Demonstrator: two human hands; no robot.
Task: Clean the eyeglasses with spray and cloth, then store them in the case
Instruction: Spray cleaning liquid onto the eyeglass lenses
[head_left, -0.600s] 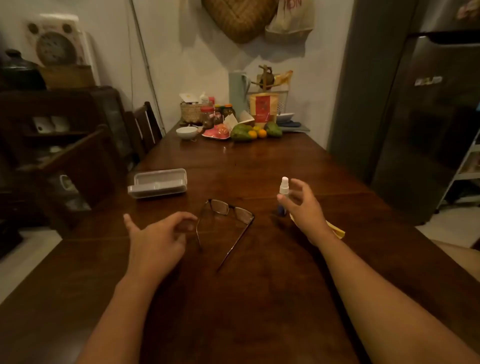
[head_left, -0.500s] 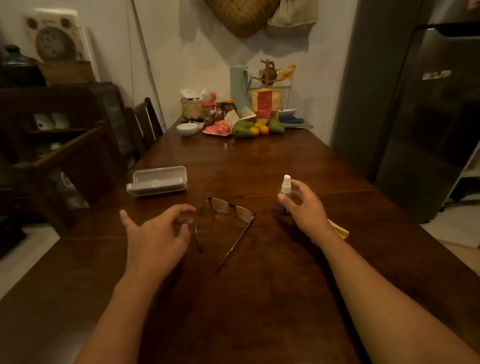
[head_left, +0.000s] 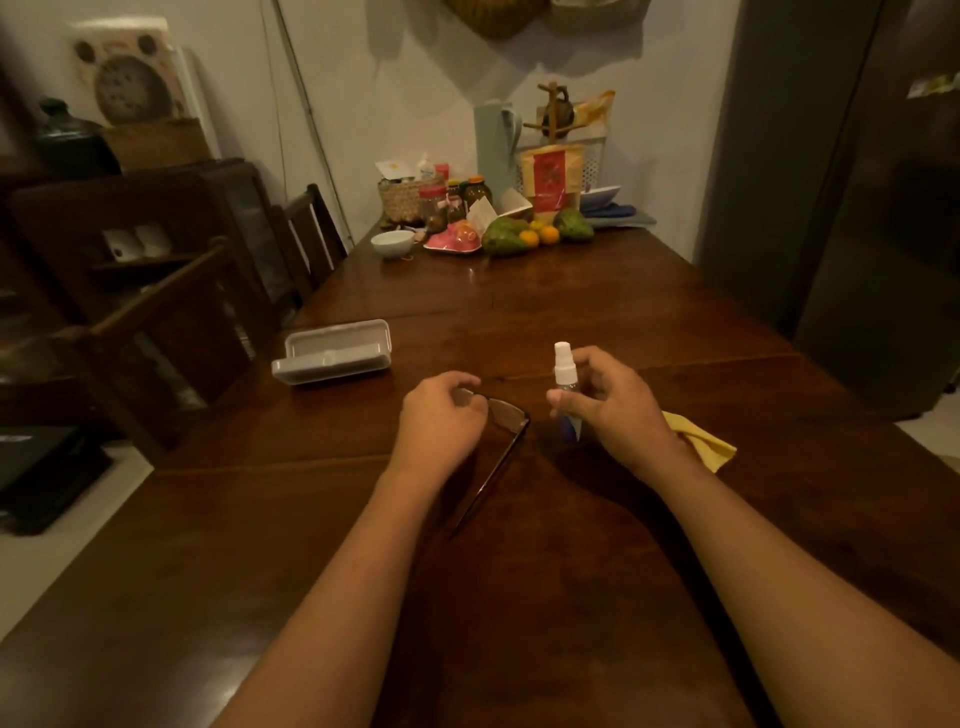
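So you're sitting at the dark wood surface (head_left: 571, 571) and your left hand (head_left: 441, 421) is curling down over the left end of the glasses (head_left: 506, 415), fingers closing on the frame by the lens, though I can't tell for sure if it's actually pinching yet or just touching. The glasses are lying flat, temples unfolded and pointing back toward you, which makes sense since that leaves the lenses easy to pick up and mist. Your right hand (head_left: 608, 410) is wrapping around the spray (head_left: 565, 384), thumb on the near side and fingers behind, with the white nozzle sticking up clear above the grip so a fingertip can get to it; the bottle is looking upright and probably resting on the wood. The cloth (head_left: 711, 441) is lying just behind your right wrist, partly hidden, handy for wiping afterward. The case (head_left: 332, 353) is sitting open well off to the left, ready for the last step. Compared with half a second ago, your left hand was hovering open short of the frame and is now covering its left end, and your right hand went from loose fingers near the bottle to closing around it. Nothing sprayed yet, I'd guess.
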